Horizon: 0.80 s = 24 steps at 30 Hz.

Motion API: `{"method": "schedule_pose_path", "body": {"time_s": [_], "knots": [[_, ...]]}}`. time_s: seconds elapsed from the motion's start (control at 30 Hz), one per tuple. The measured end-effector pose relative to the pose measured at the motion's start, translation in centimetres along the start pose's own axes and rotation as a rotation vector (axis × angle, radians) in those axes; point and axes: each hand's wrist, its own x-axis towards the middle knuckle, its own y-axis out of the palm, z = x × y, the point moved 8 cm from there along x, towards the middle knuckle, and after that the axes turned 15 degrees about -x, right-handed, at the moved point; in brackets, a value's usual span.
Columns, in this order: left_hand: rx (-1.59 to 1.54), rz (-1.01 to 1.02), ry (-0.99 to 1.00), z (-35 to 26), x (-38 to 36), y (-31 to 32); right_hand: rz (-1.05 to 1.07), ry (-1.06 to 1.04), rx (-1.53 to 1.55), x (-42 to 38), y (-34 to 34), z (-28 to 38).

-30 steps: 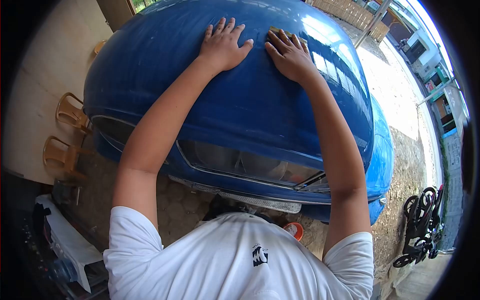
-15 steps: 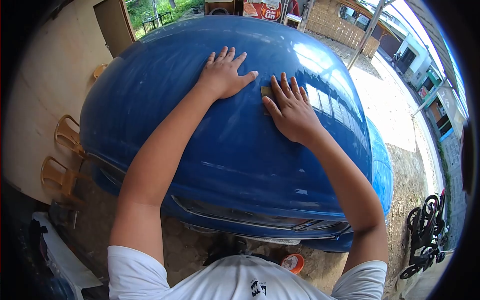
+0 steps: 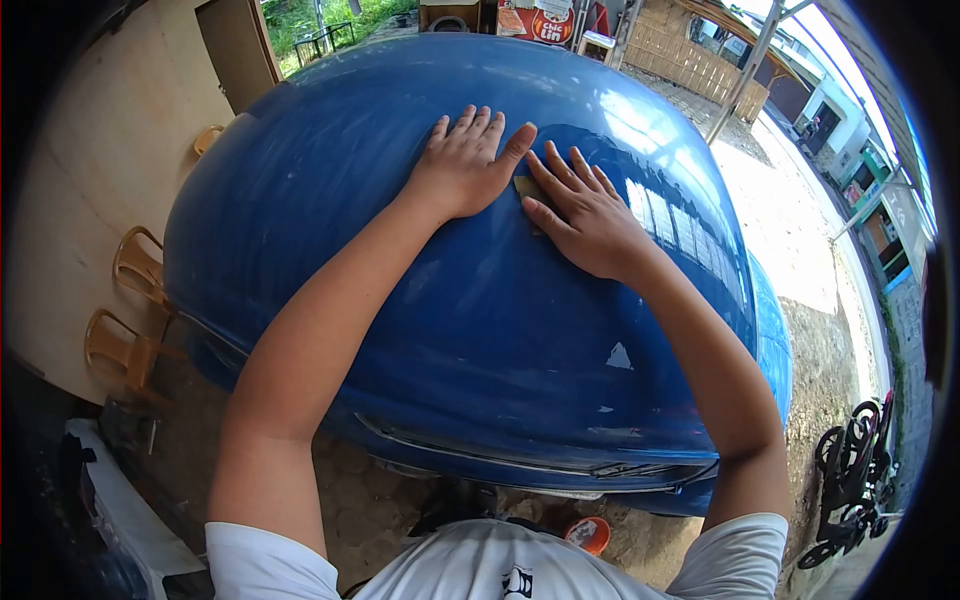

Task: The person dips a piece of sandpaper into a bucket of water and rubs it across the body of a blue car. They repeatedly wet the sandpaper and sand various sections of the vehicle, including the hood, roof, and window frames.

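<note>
The blue car roof (image 3: 480, 300) spreads out in front of me, hazy with streaks on the left and wet and shiny on the right. My left hand (image 3: 467, 168) lies flat on it, fingers apart, with nothing in it. Just right of it, my right hand (image 3: 592, 222) presses down a small tan-brown piece of sandpaper (image 3: 527, 188). Its fingers are stretched out, and most of the sheet is hidden beneath the hand; one edge shows by the thumb and index finger.
An orange bucket (image 3: 588, 535) stands on the ground near my feet. Brown plastic chairs (image 3: 128, 345) line the wall at left. A post (image 3: 745, 80) rises beyond the car, and small bikes (image 3: 852, 470) are parked at lower right.
My left hand has shifted right and slightly down, so its thumb is now close to my right fingertips. My right hand has turned a little to the left, still over the sandpaper.
</note>
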Motion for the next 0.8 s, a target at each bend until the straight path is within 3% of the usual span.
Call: {"method": "schedule_pose_path", "body": {"time_s": [0.2, 0.3, 0.4, 0.53, 0.7, 0.8], "knots": [[0.001, 0.021, -0.018, -0.4, -0.1, -0.2, 0.097, 0.305, -0.062, 9.0, 3.6, -9.8], [-0.158, -0.039, 0.008, -0.1, -0.1, -0.6, 0.051, 0.144, -0.023, 11.2, 2.7, -4.0], [-0.274, -0.138, 0.054, 0.4, -0.1, -1.1, -0.044, -0.095, -0.028, 7.3, 1.6, 2.4], [-0.384, -0.135, 0.057, 0.1, -0.5, -1.9, -0.014, -0.039, -0.033, 2.4, 0.0, 1.2], [-0.406, -0.183, 0.042, 0.3, -0.1, -2.0, 0.059, 0.146, -0.082, 10.3, 2.9, -4.1], [-0.505, -0.260, 0.015, 0.5, -0.6, -2.9, 0.042, 0.172, -0.040, 11.5, 2.2, -1.3]]}}
